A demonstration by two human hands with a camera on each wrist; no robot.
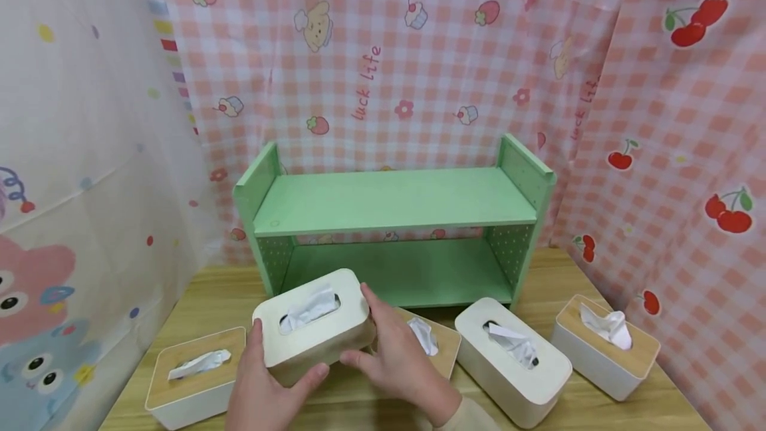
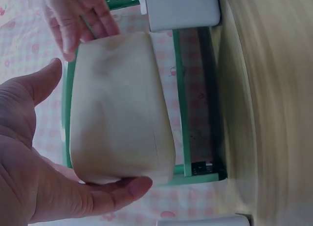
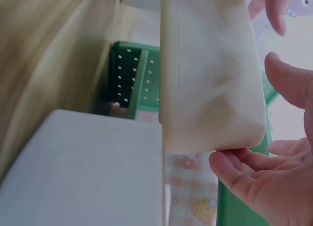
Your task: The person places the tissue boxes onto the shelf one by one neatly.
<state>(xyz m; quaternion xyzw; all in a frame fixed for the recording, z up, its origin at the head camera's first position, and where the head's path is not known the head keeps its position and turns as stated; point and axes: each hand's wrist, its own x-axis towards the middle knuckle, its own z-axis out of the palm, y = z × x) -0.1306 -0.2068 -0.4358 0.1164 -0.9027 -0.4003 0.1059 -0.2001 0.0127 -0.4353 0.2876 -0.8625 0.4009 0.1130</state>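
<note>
An all-white tissue box [image 1: 320, 344] with a tissue poking from its oval slot is held between both hands, raised and tilted in front of the green shelf [image 1: 395, 198]. My left hand [image 1: 266, 378] grips its left end, and my right hand [image 1: 397, 351] grips the right end. In the left wrist view, fingers [image 2: 129, 189] press the end of the box [image 2: 120, 108] while the thumb stands apart from its side. The right wrist view has the other fingers [image 3: 239, 169] against the opposite end of the box [image 3: 215, 74].
On the wooden table [image 1: 197, 298], a wood-lidded tissue box [image 1: 197, 398] stands at left. Another wood-lidded box [image 1: 445, 344] is partly hidden behind the right hand. Farther right are a white box [image 1: 509, 384] and a wood-lidded one [image 1: 604, 364]. Patterned curtains [image 1: 383, 72] enclose the table.
</note>
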